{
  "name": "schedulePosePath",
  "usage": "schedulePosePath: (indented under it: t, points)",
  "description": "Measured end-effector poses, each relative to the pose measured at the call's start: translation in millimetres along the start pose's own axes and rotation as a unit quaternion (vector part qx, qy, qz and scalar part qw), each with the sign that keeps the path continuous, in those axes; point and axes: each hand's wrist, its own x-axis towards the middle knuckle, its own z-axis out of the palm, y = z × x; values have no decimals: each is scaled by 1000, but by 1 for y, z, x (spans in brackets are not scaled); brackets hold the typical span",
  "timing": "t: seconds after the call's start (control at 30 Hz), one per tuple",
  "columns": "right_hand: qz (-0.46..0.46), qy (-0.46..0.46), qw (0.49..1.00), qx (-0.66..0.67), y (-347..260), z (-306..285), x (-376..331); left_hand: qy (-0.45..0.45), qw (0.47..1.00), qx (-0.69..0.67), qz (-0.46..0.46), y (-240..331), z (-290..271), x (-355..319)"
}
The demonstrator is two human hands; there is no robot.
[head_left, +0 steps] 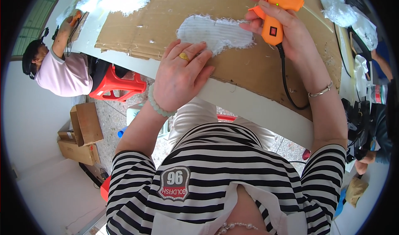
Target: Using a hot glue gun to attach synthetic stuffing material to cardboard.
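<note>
Over at the far left, another person in a pale pink top [62,75] leans over the table's end, beside a red plastic stool [118,84], with cardboard boxes [83,131] on the floor below. Nearer the middle, the left hand [181,77] lies palm down, fingers spread flat, across the near edge of the white table [249,104] and the brown cardboard sheet [266,64] (a gold ring and a pale bead bracelet show on it); its fingertips touch the near edge of a white fluffy insole-shaped piece [216,32] lying flat on the cardboard. Just right of that piece, the right hand [286,29] is wrapped around the grip of an orange glue gun [276,10], its black cord [286,85] trailing toward the table edge.
</note>
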Motion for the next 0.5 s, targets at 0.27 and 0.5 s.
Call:
schedulePosePath:
  t: [0.27,0.5]
  points:
    - [-12,45,993,105,-27,-23,4,-5,1000,-4,6,-1,1,1]
    - [23,8,995,99,-17,-14,6,-8,1000,-2,3,0,0,2]
